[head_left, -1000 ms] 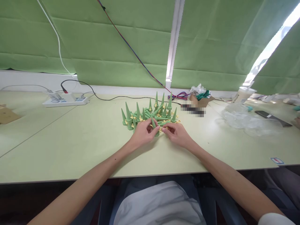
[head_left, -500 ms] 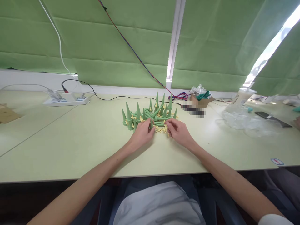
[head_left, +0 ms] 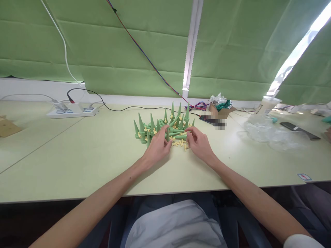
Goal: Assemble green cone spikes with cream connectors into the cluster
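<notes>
Several green cones (head_left: 141,125) stand upright on the pale table, with more green pieces (head_left: 178,130) lying among them. Small yellow pieces (head_left: 181,142) are scattered at the front of the pile. My left hand (head_left: 159,144) is at the pile's front edge, thumb and fingers apart around a small green cone (head_left: 168,134); whether they touch it is hard to see. To the right, my right hand (head_left: 198,142) has its thumb and index finger close together beside the lying green pieces. What its fingertips hold, if anything, is too small to make out.
A power strip (head_left: 72,112) lies at the back left, its black cable running behind the pile. Behind on the right are a dark phone (head_left: 207,120) and a cardboard box (head_left: 224,113). Farther right are a plastic cup (head_left: 267,105), clear plastic (head_left: 269,132) and another phone (head_left: 300,131).
The fingers of my left hand have spread and lifted a little from the small cone. My right hand has shifted slightly right, and a yellow piece now shows on the table beside it.
</notes>
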`<state>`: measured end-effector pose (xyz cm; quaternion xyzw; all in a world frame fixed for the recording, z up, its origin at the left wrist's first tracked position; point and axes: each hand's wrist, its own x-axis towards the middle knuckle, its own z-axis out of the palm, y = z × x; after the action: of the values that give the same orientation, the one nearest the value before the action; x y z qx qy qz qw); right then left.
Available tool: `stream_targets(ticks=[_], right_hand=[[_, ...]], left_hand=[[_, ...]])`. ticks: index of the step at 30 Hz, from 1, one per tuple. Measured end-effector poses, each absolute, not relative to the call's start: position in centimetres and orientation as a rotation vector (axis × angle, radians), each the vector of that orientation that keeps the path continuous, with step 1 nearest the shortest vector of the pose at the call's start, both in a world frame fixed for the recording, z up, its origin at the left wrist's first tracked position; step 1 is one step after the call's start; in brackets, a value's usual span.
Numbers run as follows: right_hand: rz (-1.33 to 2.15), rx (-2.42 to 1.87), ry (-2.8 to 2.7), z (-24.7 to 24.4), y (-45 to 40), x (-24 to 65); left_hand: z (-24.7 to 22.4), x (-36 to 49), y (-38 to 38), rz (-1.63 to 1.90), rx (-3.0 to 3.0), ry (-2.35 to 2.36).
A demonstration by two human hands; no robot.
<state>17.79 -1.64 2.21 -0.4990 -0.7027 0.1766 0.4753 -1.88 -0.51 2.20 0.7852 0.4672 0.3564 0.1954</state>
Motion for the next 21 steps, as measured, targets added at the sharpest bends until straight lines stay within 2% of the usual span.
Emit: stream_targets(ticks=[8,15,21], right_hand=[[0.213,-1.259,-1.767,1.4,-0.6,18.7],[0.151,-1.306,-1.849,0.7,0.0,18.8],[0.07,-1.281,-1.885,0.3,0.5,18.8]], left_hand=[[2.5,-2.0,-1.1,1.238,2.457,1.029],[2.6,-1.9,-1.5,0.732,2.696,0.902],[2.7,-1.9,-1.7,0.643,2.658,0.906]])
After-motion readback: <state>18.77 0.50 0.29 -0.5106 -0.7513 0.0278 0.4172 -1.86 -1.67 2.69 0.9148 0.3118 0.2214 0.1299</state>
